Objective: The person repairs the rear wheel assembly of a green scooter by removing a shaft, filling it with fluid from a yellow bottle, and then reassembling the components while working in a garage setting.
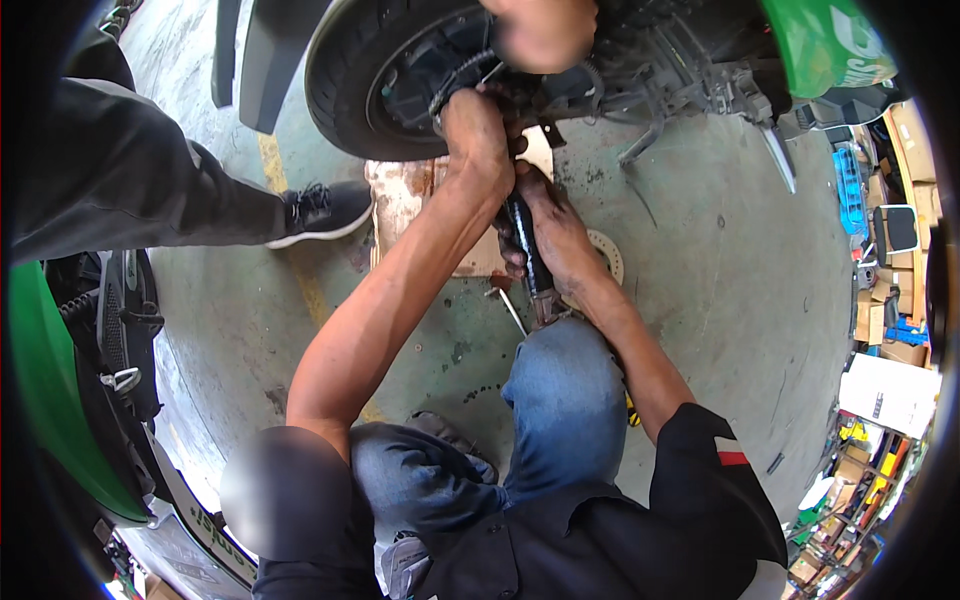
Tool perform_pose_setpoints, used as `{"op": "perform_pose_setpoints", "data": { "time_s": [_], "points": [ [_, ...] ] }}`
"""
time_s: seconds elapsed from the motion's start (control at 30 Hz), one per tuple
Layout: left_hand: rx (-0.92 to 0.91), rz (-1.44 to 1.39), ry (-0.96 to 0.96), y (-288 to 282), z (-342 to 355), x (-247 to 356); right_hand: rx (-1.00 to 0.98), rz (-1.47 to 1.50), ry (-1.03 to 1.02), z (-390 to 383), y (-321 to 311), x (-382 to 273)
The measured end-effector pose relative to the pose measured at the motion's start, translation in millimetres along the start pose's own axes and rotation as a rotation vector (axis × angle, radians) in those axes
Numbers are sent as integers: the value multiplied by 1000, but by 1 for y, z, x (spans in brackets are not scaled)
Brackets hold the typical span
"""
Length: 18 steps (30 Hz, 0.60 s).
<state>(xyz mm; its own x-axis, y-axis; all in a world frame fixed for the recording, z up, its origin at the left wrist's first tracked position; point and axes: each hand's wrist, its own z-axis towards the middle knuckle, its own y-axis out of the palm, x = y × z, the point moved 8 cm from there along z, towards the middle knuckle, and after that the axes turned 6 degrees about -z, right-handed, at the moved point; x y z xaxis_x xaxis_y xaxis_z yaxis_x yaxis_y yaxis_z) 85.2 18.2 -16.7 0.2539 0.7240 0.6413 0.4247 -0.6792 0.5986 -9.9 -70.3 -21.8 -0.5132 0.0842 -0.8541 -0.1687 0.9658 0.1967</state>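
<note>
My left hand (472, 125) reaches up to the hub of a motorcycle or scooter wheel (345, 100). Its fingers are curled in there, and what they grip is hidden. Below it, my right hand (548, 225) is wrapped round a black tube-shaped part (527, 240), possibly a shock absorber. The tube slants down toward my knee and ends in a bare metal bracket (545, 308). Stained cardboard (395, 205) lies on the floor under the wheel. Close to the tube's lower end is a thin metal rod (514, 312).
A pale ring-shaped disc (607, 255) lies right of my forearm. Another person's shoe (325, 212) stands at the left, and a blurred part of a person (545, 35) shows above the wheel. A green vehicle (60, 390) borders the left; crowded shelves (880, 380) line the right.
</note>
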Motion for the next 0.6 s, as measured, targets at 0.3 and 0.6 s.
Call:
{"op": "perform_pose_setpoints", "data": {
  "time_s": [0.3,0.6],
  "points": [
    [-215,65,-40,1,-3,-1,-141,190,151,7,-3,14],
    [-387,30,-20,-3,-7,9,-288,212,141,-2,-15,-4]
  ]
}}
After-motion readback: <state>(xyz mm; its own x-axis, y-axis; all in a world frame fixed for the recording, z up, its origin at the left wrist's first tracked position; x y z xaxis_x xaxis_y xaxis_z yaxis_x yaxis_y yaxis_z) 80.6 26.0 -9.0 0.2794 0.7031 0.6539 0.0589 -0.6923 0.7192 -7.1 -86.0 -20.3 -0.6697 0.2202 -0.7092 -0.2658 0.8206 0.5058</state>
